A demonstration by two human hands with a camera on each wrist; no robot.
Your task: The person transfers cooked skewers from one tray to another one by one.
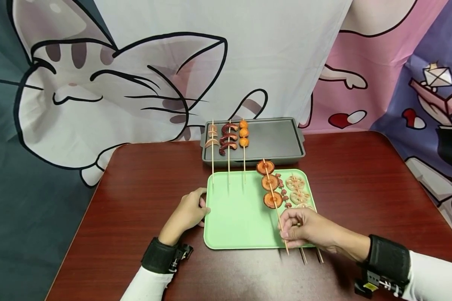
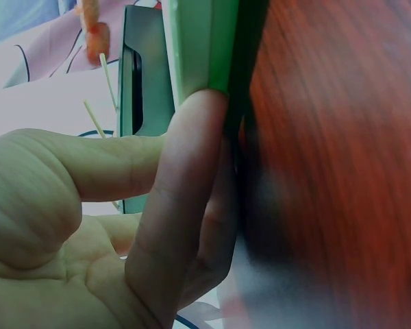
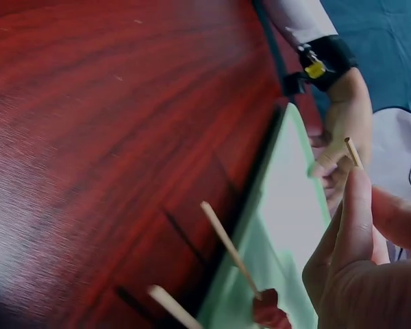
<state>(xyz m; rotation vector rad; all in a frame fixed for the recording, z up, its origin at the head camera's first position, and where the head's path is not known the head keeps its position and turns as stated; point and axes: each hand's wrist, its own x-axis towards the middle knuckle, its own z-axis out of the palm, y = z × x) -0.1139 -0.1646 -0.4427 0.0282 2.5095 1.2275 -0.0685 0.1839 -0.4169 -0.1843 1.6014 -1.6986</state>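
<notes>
A light green tray (image 1: 241, 225) lies mid-table. My right hand (image 1: 285, 234) pinches the stick of a skewer with three mushroom slices (image 1: 270, 182), which slants across the tray's right side. In the right wrist view the fingertips (image 3: 356, 199) hold the stick's end (image 3: 353, 152). Beside it lie a lotus-root skewer (image 1: 295, 190) and a skewer of small red pieces (image 1: 283, 190). My left hand (image 1: 203, 209) rests at the tray's left edge. Its fingers (image 2: 202, 116) touch the green rim (image 2: 198, 48) and hold nothing.
A grey baking tray (image 1: 275, 140) stands behind the green one, with three skewers (image 1: 228, 142) laid on its left side. Two stick ends (image 1: 311, 256) jut over the green tray's front edge onto the red-brown table (image 1: 143, 188). A cartoon cloth hangs behind.
</notes>
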